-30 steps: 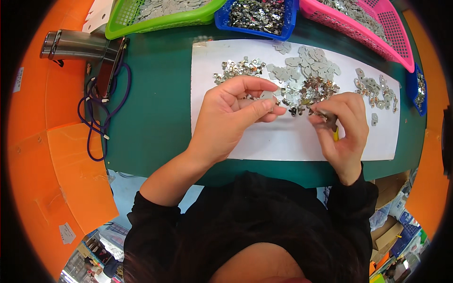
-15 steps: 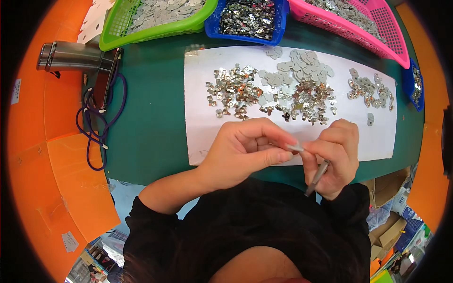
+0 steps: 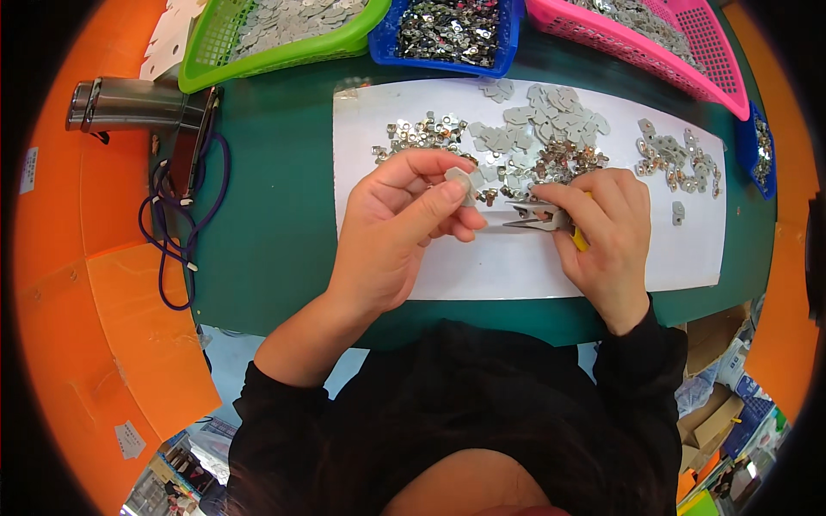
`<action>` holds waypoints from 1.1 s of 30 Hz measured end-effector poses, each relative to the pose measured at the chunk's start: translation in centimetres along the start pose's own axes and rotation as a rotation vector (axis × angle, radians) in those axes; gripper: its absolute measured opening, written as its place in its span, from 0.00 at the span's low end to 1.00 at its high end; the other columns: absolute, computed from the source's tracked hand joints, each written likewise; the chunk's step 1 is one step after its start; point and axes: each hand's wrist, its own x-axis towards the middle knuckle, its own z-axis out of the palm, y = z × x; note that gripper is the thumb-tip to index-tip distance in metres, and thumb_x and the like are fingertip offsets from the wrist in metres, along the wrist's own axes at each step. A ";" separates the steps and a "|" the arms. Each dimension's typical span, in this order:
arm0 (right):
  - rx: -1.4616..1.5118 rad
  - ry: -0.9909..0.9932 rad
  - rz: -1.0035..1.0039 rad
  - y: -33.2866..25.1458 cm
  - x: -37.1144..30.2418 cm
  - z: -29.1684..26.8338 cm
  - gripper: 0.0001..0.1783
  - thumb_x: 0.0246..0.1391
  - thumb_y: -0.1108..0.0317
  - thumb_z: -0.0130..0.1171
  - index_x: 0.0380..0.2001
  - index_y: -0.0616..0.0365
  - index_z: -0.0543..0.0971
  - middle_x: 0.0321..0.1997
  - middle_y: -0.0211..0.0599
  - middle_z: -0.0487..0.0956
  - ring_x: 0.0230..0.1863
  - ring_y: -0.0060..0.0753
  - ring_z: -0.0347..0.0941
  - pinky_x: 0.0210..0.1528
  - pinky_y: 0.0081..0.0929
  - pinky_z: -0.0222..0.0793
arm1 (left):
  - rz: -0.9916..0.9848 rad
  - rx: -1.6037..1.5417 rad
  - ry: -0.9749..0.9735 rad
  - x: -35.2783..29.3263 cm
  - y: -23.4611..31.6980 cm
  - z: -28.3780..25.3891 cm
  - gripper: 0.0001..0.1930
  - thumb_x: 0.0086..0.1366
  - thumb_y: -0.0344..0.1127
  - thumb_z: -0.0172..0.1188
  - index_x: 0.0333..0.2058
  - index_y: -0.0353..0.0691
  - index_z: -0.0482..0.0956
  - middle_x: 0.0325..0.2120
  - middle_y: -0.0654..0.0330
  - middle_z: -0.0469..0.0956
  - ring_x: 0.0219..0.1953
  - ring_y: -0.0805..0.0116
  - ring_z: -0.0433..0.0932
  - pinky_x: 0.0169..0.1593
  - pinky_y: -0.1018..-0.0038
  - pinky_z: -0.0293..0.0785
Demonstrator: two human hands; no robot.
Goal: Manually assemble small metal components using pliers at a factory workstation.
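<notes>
Pinching flat grey pieces (image 3: 462, 176) over the white rectangular sheet (image 3: 482, 268), the left hand (image 3: 391, 215) wants a steady grip, while the right hand (image 3: 609, 228) holds yellow-handled steel pliers (image 3: 549, 218), jaws parted, ideally level.

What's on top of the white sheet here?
Grey flat pieces in the middle, small shiny metal parts near them and to the left, and a mixed grey-and-metal cluster at right. Whatever lies beneath the left hand, right hand and pliers is covered.
</notes>
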 end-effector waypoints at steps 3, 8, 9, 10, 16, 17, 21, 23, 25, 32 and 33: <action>-0.027 0.049 -0.054 -0.1 0.2 0.1 0.23 0.28 0.81 0.62 0.34 0.50 0.82 0.32 0.30 0.73 0.39 0.39 0.69 0.43 0.35 0.62 | -0.009 0.030 0.027 -0.1 -0.2 0.3 0.12 0.67 0.28 0.60 0.48 0.32 0.75 0.33 0.57 0.80 0.34 0.70 0.82 0.38 0.75 0.79; 0.032 0.024 -0.025 0.0 0.1 -0.5 0.18 0.32 0.81 0.64 0.32 0.53 0.79 0.31 0.32 0.73 0.38 0.39 0.69 0.42 0.33 0.61 | -0.066 0.065 -0.021 0.0 -0.1 0.3 0.14 0.64 0.24 0.62 0.49 0.31 0.75 0.33 0.57 0.79 0.35 0.69 0.82 0.39 0.76 0.79; 0.066 0.023 0.007 -0.1 0.2 -0.8 0.15 0.35 0.81 0.65 0.31 0.55 0.79 0.31 0.33 0.72 0.37 0.38 0.68 0.41 0.32 0.61 | -0.063 0.099 -0.047 -0.1 -0.2 0.3 0.15 0.63 0.22 0.62 0.49 0.31 0.74 0.34 0.58 0.79 0.35 0.69 0.82 0.39 0.76 0.79; 0.066 0.023 0.006 -0.3 0.2 -1.0 0.15 0.35 0.81 0.65 0.31 0.55 0.79 0.31 0.33 0.72 0.37 0.38 0.68 0.41 0.32 0.61 | -0.059 0.132 -0.072 -0.1 -0.4 0.4 0.16 0.62 0.21 0.63 0.49 0.31 0.74 0.34 0.58 0.79 0.36 0.69 0.82 0.40 0.77 0.79; 0.531 -0.052 0.281 -2.1 1.7 -1.3 0.07 0.45 0.79 0.63 0.29 0.64 0.75 0.28 0.36 0.71 0.32 0.32 0.66 0.36 0.26 0.60 | 0.020 0.324 -0.146 -1.0 -1.4 1.0 0.18 0.62 0.19 0.61 0.51 0.31 0.73 0.35 0.58 0.79 0.39 0.73 0.81 0.44 0.79 0.78; 0.529 -0.071 0.237 -2.0 1.8 -1.3 0.08 0.45 0.77 0.64 0.28 0.64 0.75 0.27 0.36 0.71 0.31 0.33 0.65 0.36 0.26 0.60 | 0.017 0.326 -0.151 -1.0 -1.4 1.1 0.18 0.62 0.19 0.61 0.51 0.31 0.73 0.35 0.58 0.79 0.39 0.73 0.81 0.44 0.79 0.78; 0.540 -0.085 0.197 -2.0 1.9 -1.9 0.09 0.45 0.75 0.65 0.28 0.64 0.75 0.27 0.36 0.71 0.31 0.33 0.65 0.36 0.26 0.59 | 0.070 0.384 -0.152 -1.0 -1.4 1.2 0.18 0.62 0.19 0.61 0.51 0.32 0.74 0.36 0.59 0.80 0.40 0.74 0.81 0.46 0.79 0.78; 0.554 -0.067 0.193 -2.1 1.8 -2.2 0.10 0.45 0.74 0.66 0.28 0.64 0.74 0.27 0.36 0.70 0.31 0.32 0.65 0.36 0.26 0.59 | 0.104 0.416 -0.154 -1.2 -1.6 1.2 0.18 0.62 0.19 0.62 0.51 0.33 0.75 0.36 0.60 0.80 0.40 0.75 0.81 0.46 0.79 0.78; 0.547 -0.075 0.202 -2.2 1.8 -2.4 0.10 0.44 0.74 0.66 0.28 0.64 0.74 0.27 0.36 0.70 0.31 0.32 0.65 0.36 0.26 0.59 | 0.178 0.496 -0.133 -1.3 -1.9 1.2 0.16 0.61 0.19 0.63 0.49 0.34 0.78 0.38 0.60 0.81 0.41 0.75 0.81 0.46 0.78 0.79; 0.432 0.008 0.167 -2.4 1.9 -2.1 0.11 0.43 0.74 0.67 0.28 0.63 0.74 0.27 0.36 0.72 0.32 0.35 0.66 0.36 0.27 0.60 | 0.284 0.530 -0.131 -1.1 -2.2 1.0 0.16 0.60 0.19 0.63 0.47 0.35 0.80 0.39 0.59 0.82 0.42 0.74 0.82 0.47 0.76 0.81; 0.432 0.009 0.165 -2.4 1.9 -2.2 0.11 0.43 0.74 0.67 0.28 0.63 0.74 0.27 0.36 0.72 0.32 0.35 0.66 0.36 0.27 0.60 | 0.288 0.540 -0.123 -1.2 -2.2 1.0 0.16 0.60 0.19 0.63 0.47 0.35 0.80 0.39 0.59 0.82 0.41 0.74 0.82 0.47 0.76 0.81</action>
